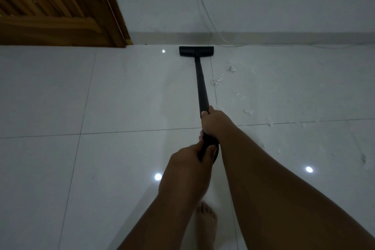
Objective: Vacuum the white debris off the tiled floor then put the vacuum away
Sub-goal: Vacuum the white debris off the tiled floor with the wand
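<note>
A black vacuum wand (pixel 201 85) runs away from me across the glossy white tiled floor (pixel 121 97). Its flat black floor head (pixel 196 51) rests on the tiles close to the skirting of the far wall. My right hand (pixel 213 121) grips the wand higher up, and my left hand (pixel 187 163) grips its near end just below. White debris (pixel 217 81) lies scattered in small tufts to the right of the wand, trailing toward the right edge (pixel 366 160). The vacuum's body is out of view.
A wooden door (pixel 50 6) fills the upper left corner. A thin white cable (pixel 205 8) hangs down the far wall and runs right along the skirting. My bare foot (pixel 206 221) stands on the tiles below my hands. Ceiling lights reflect as bright spots on the floor.
</note>
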